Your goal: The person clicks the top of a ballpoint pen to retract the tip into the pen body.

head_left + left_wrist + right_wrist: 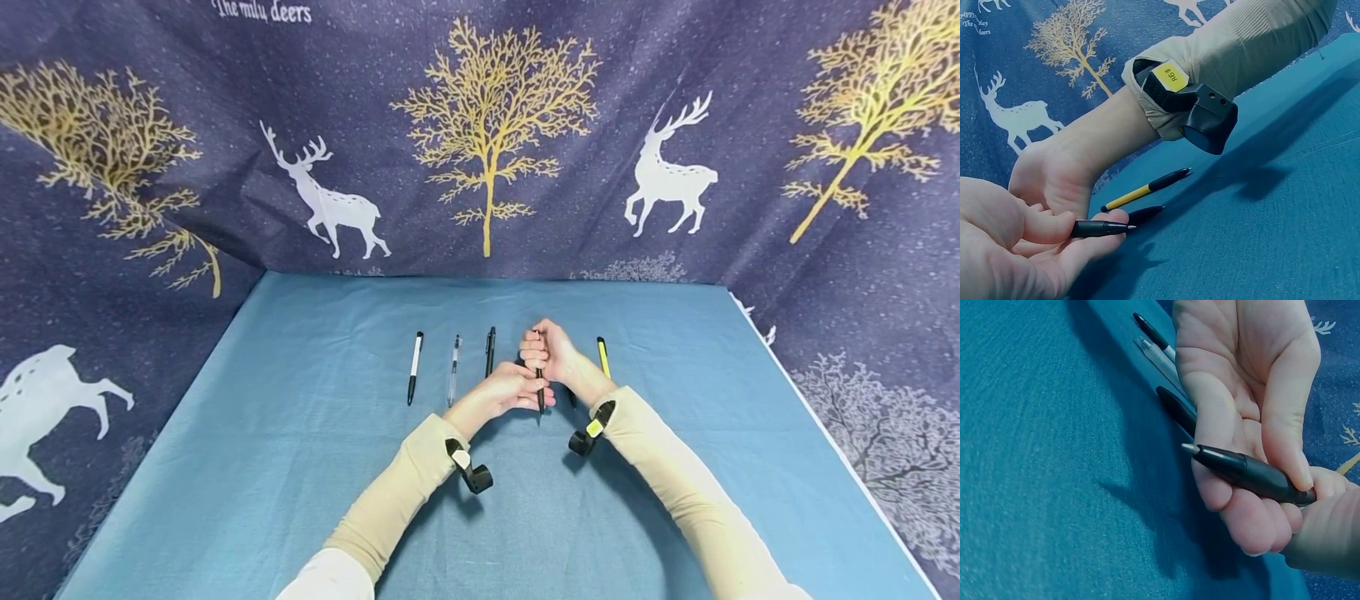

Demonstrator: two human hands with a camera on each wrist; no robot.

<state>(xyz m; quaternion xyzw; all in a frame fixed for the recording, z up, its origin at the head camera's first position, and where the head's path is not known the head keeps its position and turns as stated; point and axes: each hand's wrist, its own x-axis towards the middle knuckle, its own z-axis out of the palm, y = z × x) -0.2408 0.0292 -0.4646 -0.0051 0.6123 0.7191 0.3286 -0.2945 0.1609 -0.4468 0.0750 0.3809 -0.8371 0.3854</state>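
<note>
black, slim, plastic-looking pen (1257, 475): left hand (506, 387) pinches it near the tip, right hand (553, 352) curls round its upper end, two-point hold probably for steadiness. yellow-and-black slim pen (603, 357) lies just right of right hand.

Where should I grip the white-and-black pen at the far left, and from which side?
Pinch the white-and-black pen around mid-barrel, likely from above and the left: it lies flat, running front to back, so pinching across its slim width should work, and the clear pen lies to its right.
</note>
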